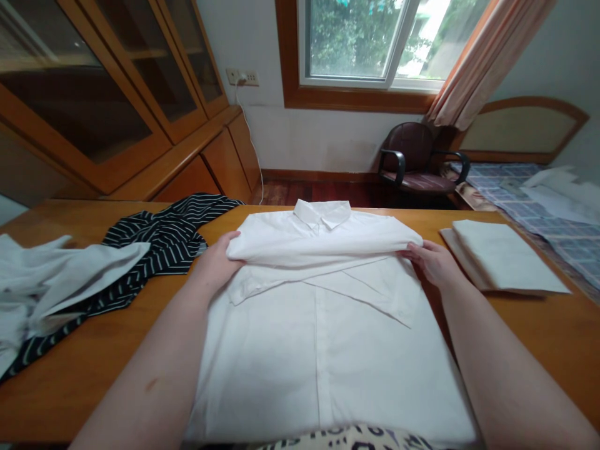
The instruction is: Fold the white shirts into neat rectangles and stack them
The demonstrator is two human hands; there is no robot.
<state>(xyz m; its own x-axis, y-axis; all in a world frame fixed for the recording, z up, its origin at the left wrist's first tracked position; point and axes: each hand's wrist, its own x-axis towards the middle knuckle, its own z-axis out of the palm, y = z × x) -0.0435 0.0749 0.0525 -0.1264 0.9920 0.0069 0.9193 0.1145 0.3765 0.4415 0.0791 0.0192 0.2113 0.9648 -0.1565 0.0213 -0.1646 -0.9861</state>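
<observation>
A white collared shirt (281,350) lies on the wooden table (117,369) in front of me, collar at the far edge. Its sleeves cross over the front, and the upper part is folded over above them. My left hand (219,259) grips the shirt at the left shoulder side, thumb and fingers closed on the cloth. On the other side, my right hand (432,259) pinches the right end of the same fold. Some fingertips are hidden under the fabric.
Left on the table are a black-and-white striped garment (173,228) and a crumpled white cloth (60,275). A folded white garment (509,256) lies at the right. Beyond stand a glass-door cabinet (154,156), an armchair (415,156) and a bed (529,194).
</observation>
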